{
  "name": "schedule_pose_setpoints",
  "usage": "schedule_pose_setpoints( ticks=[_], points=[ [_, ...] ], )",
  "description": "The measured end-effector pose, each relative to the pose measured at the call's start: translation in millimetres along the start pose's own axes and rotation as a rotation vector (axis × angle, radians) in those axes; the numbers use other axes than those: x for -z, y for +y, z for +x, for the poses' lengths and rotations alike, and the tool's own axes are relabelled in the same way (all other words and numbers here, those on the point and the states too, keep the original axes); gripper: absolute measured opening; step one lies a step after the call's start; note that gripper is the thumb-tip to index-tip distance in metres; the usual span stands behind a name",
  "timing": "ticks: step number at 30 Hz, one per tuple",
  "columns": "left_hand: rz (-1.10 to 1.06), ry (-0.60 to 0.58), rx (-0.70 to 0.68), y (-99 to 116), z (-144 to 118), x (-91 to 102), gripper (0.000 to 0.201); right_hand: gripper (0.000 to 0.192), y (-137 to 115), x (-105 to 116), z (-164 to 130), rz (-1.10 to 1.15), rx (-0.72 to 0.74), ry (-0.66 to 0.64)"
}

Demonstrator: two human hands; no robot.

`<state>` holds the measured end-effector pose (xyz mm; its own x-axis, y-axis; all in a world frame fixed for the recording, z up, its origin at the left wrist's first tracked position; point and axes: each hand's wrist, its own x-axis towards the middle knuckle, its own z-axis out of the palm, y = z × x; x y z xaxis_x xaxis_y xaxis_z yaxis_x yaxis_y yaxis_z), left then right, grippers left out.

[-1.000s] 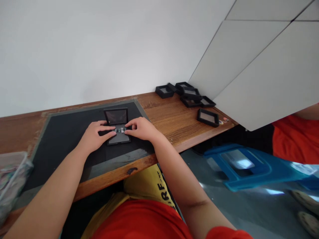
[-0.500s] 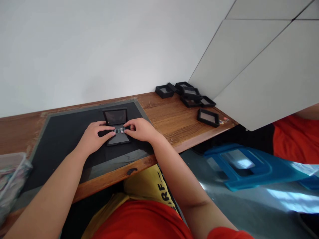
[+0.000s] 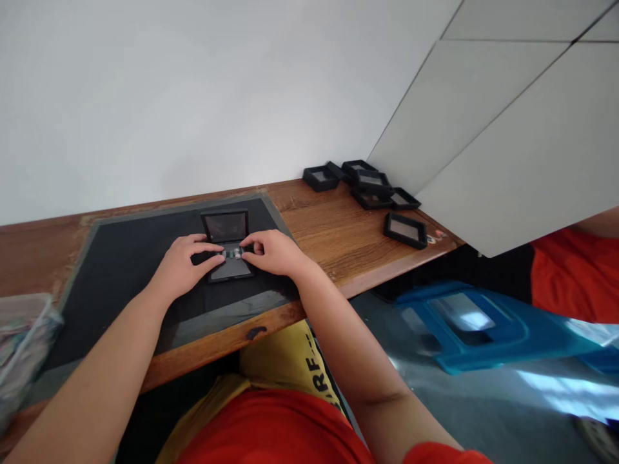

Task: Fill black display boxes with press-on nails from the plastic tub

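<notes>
An open black display case [image 3: 231, 269] lies on the dark mat, its lid with a clear window [image 3: 226, 227] tilted up at the back. Across its grey inside runs a short string of green and whitish beads [image 3: 232, 254]. My left hand [image 3: 186, 261] pinches the left end of the beads between thumb and fingers. At the right end, the thumb and forefinger of my right hand [image 3: 271, 251] pinch the beads too. Both hands stay low over the case. My fingertips hide the two ends of the string.
Several black window cases [image 3: 405, 230] lie at the right of the wooden table [image 3: 324, 225]. A clear plastic tub [image 3: 24, 322] with wrapped items stands at the left edge. A grey partition [image 3: 503, 129] rises on the right. Beyond are a blue stool [image 3: 507, 341] and a person's red shirt [image 3: 575, 274].
Both hands keep their hold on the beads with hardly any motion. The view has shifted very slightly, and a shoe shows more at the lower right.
</notes>
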<state>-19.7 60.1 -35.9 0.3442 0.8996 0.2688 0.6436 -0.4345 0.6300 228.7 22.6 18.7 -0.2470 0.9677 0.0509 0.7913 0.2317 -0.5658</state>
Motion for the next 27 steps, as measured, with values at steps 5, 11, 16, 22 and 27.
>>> schedule_pose_setpoints(
  ticks=[5,11,16,22,27],
  points=[
    [0.002,0.008,0.015,3.0,-1.2,0.6,0.055,0.024,-1.5,0.6,-0.9,-0.001,0.002,-0.004],
    [-0.007,0.009,0.013,3.4,-0.9,0.4,0.052,0.024,-2.3,1.8,-2.1,0.007,0.003,-0.007],
    [-0.014,0.027,0.012,5.9,-3.4,4.4,0.048,0.025,-0.7,1.3,-2.0,0.037,0.028,-0.006],
    [-0.024,0.149,-0.027,13.9,-12.5,14.6,0.044,0.025,0.8,2.8,-1.8,0.101,0.043,0.052],
    [-0.08,0.253,-0.1,22.5,-14.7,15.4,0.035,0.026,-0.1,7.8,-4.0,0.102,0.063,0.086]
  ],
)
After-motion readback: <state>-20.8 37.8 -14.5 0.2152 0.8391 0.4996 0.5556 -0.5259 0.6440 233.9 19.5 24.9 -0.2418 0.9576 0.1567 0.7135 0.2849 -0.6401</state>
